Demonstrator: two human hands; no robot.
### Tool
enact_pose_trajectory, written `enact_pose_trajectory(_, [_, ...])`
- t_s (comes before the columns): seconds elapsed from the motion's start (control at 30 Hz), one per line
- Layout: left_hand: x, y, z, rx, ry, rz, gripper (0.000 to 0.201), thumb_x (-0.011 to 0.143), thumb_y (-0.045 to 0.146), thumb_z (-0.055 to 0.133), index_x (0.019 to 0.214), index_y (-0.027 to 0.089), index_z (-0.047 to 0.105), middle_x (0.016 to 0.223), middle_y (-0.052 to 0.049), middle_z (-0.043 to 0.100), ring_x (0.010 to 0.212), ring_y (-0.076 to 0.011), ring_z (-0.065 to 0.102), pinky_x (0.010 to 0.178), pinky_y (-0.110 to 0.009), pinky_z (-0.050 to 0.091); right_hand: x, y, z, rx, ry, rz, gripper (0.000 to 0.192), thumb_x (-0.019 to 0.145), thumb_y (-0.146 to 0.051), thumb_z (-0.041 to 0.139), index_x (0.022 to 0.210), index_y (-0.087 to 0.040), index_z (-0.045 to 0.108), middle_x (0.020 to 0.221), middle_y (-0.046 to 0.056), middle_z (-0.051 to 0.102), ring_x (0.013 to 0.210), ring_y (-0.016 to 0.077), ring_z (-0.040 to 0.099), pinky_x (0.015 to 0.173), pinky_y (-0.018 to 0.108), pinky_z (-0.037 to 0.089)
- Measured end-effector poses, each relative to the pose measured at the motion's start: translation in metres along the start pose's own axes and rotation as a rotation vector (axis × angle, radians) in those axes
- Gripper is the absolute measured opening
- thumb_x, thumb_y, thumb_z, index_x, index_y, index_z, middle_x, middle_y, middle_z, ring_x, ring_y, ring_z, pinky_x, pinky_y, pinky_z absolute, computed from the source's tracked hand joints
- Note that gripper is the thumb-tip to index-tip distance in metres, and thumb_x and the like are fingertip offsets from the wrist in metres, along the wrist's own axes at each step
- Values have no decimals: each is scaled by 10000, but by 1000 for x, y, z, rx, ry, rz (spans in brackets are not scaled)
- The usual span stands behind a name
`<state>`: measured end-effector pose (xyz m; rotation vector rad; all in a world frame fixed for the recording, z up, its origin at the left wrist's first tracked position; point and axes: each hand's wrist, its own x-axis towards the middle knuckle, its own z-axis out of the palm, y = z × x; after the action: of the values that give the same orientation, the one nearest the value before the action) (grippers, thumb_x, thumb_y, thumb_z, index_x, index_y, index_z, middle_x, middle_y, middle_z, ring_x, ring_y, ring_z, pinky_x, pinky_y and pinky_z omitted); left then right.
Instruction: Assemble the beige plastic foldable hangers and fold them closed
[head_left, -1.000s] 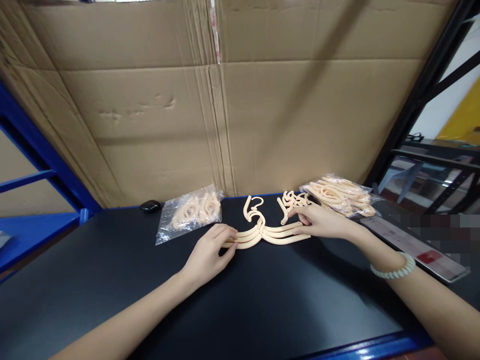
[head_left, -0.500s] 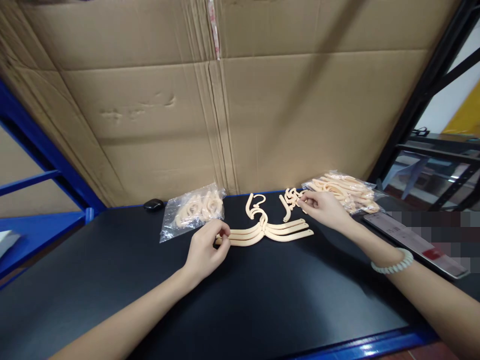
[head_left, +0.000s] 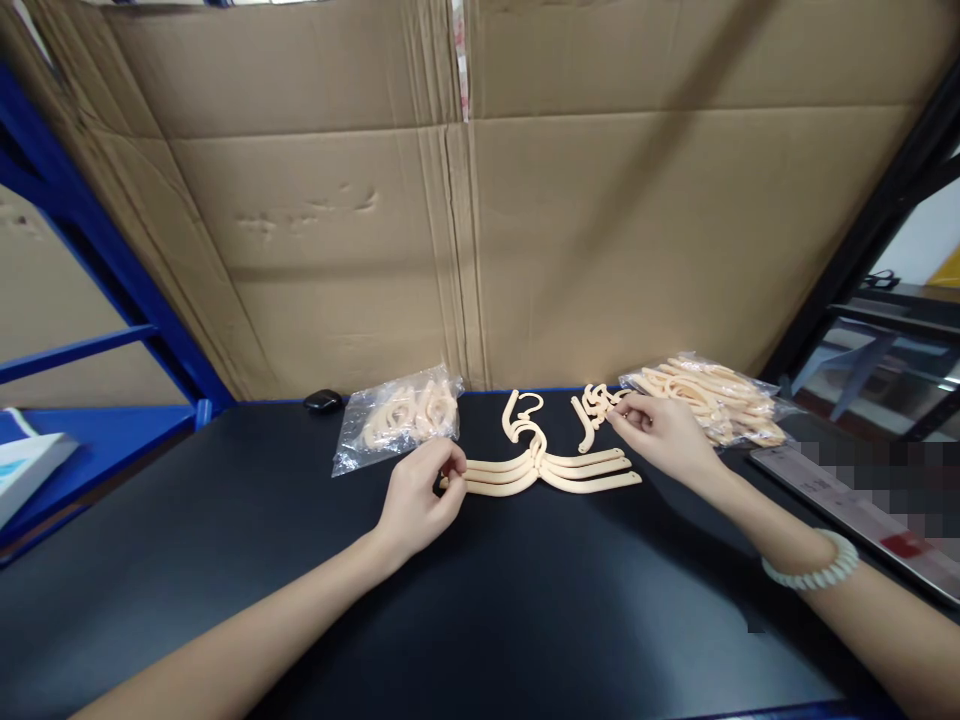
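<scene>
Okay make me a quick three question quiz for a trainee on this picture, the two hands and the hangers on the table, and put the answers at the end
1. Multiple choice: which of these is closest to the right hand?
A. The left bag
B. The small parts
C. The cardboard

2. True or false: the right arm wears a bracelet.

3. Fill in the blank, as the person sees it: the left hand is at the ____ end of the hangers.

Key: 1. B. 2. True. 3. Left.
</scene>
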<state>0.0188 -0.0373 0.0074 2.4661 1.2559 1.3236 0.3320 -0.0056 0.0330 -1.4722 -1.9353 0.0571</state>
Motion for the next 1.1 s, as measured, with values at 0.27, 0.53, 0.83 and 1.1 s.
enact_pose_trajectory(0.27, [1,1,-1,28,4,-9,129,727,91,418,713,192,497,666,17,516,609,-126,501,599,-255,414,1,4,1,15,21,42,257,793,-352,491,589,-196,509,495,-23,468,484,120,421,517,258,302])
enact_pose_trajectory(0.53, [2,3,-2,38,27,-10,122,717,101,418,694,194,492,644,19,509,591,-127,496,582,-251,407,2,-1,-1,77,25,69,252,764,-345,492,570,-190,533,497,-5,513,481,129,453,507,258,323])
enact_pose_trajectory(0.83, [2,0,-1,54,12,-21,118,727,104,418,693,197,483,646,17,502,600,-131,486,591,-261,398,3,7,2,74,15,131,211,735,-318,503,571,-189,534,496,-12,504,488,128,460,512,261,323])
enact_pose_trajectory(1.1, [2,0,-2,62,18,-32,118,713,99,422,679,194,483,634,21,501,589,-131,489,589,-256,391,5,15,3,37,-119,116,196,716,-296,470,592,-186,574,549,5,553,539,142,498,522,261,336])
